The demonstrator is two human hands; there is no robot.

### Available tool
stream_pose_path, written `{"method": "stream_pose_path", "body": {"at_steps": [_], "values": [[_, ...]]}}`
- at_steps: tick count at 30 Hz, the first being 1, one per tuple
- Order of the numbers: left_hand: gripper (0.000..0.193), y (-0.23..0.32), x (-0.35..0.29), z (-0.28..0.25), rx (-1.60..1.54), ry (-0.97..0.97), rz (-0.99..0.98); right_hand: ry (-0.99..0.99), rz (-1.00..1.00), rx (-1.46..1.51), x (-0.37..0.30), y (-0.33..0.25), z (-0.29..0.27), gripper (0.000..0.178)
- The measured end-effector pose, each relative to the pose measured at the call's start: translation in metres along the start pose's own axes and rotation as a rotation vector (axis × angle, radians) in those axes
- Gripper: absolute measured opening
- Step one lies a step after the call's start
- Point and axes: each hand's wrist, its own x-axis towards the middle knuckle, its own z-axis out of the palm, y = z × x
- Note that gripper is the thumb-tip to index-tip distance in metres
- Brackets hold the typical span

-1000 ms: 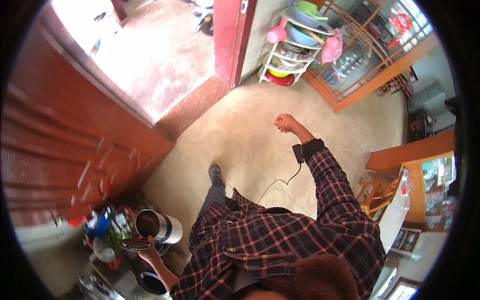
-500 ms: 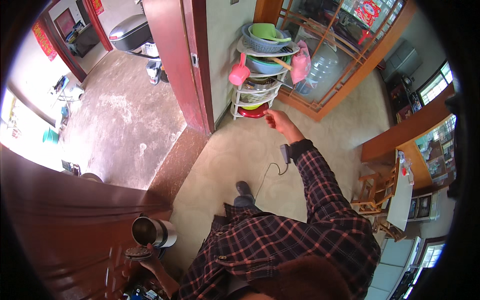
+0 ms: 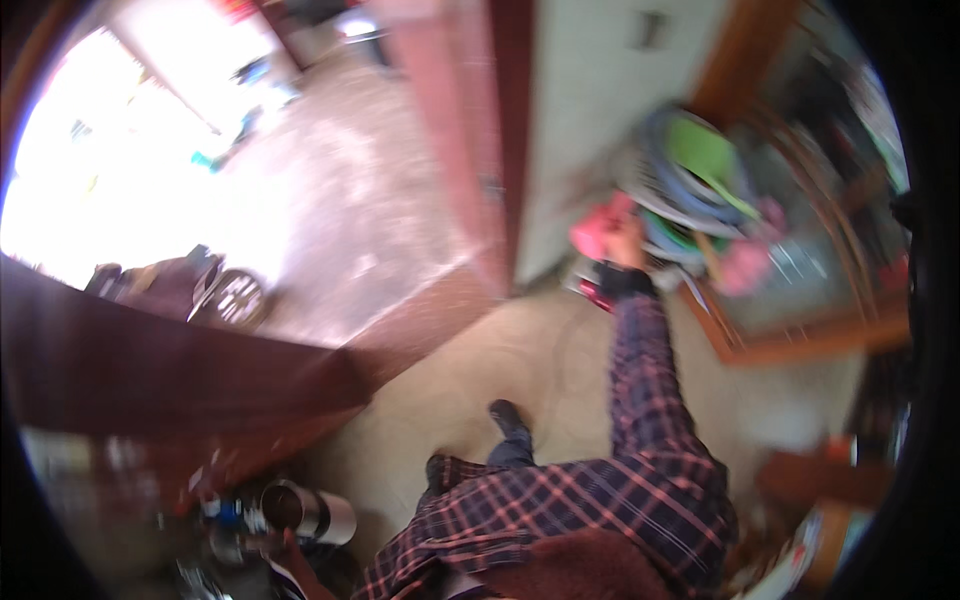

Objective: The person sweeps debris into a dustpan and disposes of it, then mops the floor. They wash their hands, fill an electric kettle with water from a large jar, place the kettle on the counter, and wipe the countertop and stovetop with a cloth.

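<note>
At arm's length my right hand (image 3: 627, 248) is closed at the handle of a pink dipper (image 3: 592, 232), beside the rack; motion blur softens the fingers. Low on the left, a steel kettle (image 3: 335, 518) with a dark band is tilted, its round mouth facing left. My left hand (image 3: 290, 553) is closed at its near side, by the blurred greyish lid (image 3: 258, 543); the grip itself is partly hidden.
A rack at the wall carries a blue basin (image 3: 660, 150), a green scoop (image 3: 700, 150) and a pink bag (image 3: 748, 262). Right of it stands a wood-framed glass panel (image 3: 800, 240). A red door frame (image 3: 510, 150) and a stone threshold (image 3: 430, 318) lie ahead-left.
My right hand has moved from below the rack up to the pink dipper and closed there. The view has swung, shifting the rack rightward. The kettle stays by my left hand.
</note>
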Motion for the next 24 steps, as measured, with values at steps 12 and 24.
{"method": "stream_pose_path", "body": {"at_steps": [12,24], "values": [[0.049,-0.054,-0.178,-0.023,-0.327,0.211,-0.273,-0.138,-0.186,0.026,0.123,0.139,-0.043,0.006],[0.040,0.006,-0.318,-0.027,-0.620,0.332,-0.924,-0.415,0.325,0.937,0.038,0.085,-0.012,0.004]]}}
